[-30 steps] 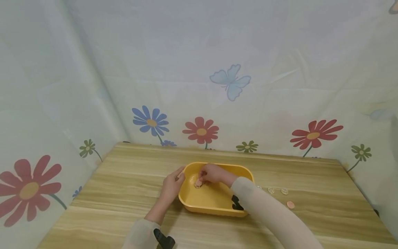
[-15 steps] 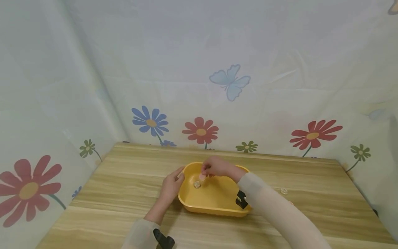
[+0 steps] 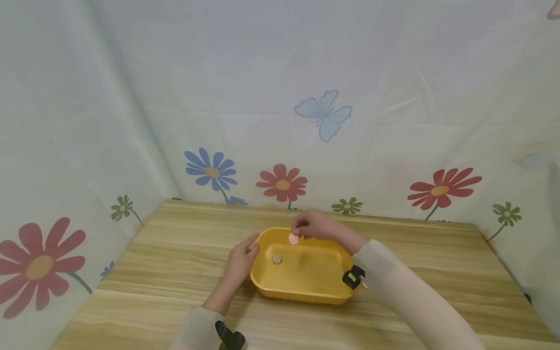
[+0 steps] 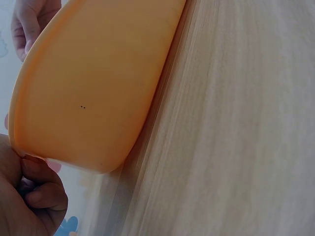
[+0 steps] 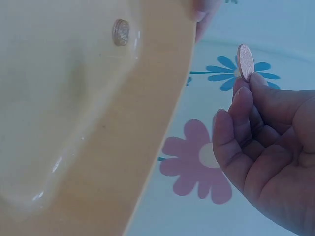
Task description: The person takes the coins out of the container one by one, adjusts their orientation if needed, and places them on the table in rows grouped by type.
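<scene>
A yellow basin [image 3: 302, 295] stands on the wooden table. My left hand [image 3: 239, 262] grips its left rim, thumb and fingers curled about the edge, as the left wrist view shows with the hand [image 4: 32, 191] at the corner of the basin [image 4: 98, 88]. Above the back part of the basin, my right hand [image 3: 316, 224] pinches a copper-coloured coin [image 3: 293, 238] between thumb and index finger. The right wrist view has that coin [image 5: 245, 62] upright at the fingertips of the hand [image 5: 270, 142]. Inside the basin, towards its left, lies a small stack of coins [image 3: 277, 259].
The wooden table [image 3: 175, 272] reaches back to a white curtain [image 3: 245, 97] printed with flowers and a butterfly. Just right of the basin, a copper-coloured disc [image 3: 365, 285] shows partly beside the right wrist strap. The right sleeve [image 3: 411, 287] covers part of the table.
My right hand has lifted from the coins in the basin and moved back and to the right, with the copper-coloured coin pinched in it. My left hand has stayed at the rim.
</scene>
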